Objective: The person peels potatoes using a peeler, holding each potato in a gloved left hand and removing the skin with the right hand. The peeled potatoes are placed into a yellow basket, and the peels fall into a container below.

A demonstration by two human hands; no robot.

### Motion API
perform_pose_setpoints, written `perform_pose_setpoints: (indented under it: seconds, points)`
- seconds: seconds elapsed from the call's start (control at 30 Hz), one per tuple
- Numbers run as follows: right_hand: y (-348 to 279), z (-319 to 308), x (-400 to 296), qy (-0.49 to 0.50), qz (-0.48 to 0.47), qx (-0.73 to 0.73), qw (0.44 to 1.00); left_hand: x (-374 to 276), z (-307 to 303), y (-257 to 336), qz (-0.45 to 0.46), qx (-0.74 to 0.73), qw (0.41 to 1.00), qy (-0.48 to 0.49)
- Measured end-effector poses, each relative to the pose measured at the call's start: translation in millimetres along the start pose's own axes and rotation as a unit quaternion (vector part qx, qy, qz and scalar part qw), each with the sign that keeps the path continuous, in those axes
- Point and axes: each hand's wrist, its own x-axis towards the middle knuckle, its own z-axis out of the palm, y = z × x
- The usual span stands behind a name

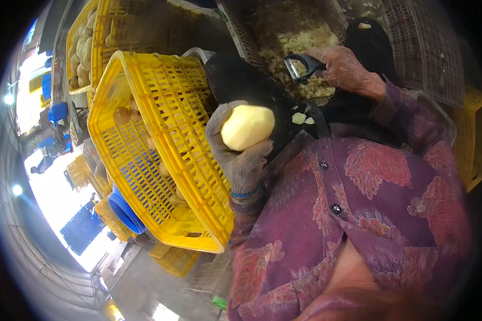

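Observation:
A pale, peeled potato (248,127) rests in my left hand (241,162), which wears a grey knitted glove and curls its fingers around it. My right hand (347,70) is bare and grips the dark handle of a Y-shaped peeler (299,68). The peeler's metal blade points away to the left, apart from the potato. Below the peeler lies a heap of pale peelings (313,42) in a crate between my knees. A few pale scraps (299,118) stick to my dark trousers near the lap.
A tilted yellow plastic crate (180,124) with several unpeeled potatoes (122,115) stands close beside my left arm. Behind it is another yellow crate (98,48) full of potatoes (81,52). A brownish mesh crate (425,48) stands by my right knee. Blue tubs (126,210) sit farther off.

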Motion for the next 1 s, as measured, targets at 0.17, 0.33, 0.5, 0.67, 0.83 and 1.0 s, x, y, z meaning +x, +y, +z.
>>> perform_pose_setpoints:
  seconds: [0.17,0.33,0.5,0.67,0.83,1.0]
  points:
    - [-85,-18,9,0.060,-0.203,0.174,0.962,5,8,-2,-0.021,0.073,0.997,0.014]
    - [-24,1,3,0.008,0.089,0.234,0.968,19,1,20,-0.015,0.241,0.970,-0.028]
    - [-80,-4,14,-0.020,0.033,0.442,0.896,44,19,25,0.048,0.372,0.920,-0.117]
    - [-92,4,6,-0.061,0.082,0.711,0.695,38,36,38,-0.062,0.034,0.997,-0.035]
    - [-121,12,-3,0.020,0.032,0.676,0.736,24,38,7,-0.099,0.009,0.995,0.003]
    - [-98,-2,0,0.117,-0.090,0.340,0.929,17,35,9,-0.025,0.126,0.990,0.053]
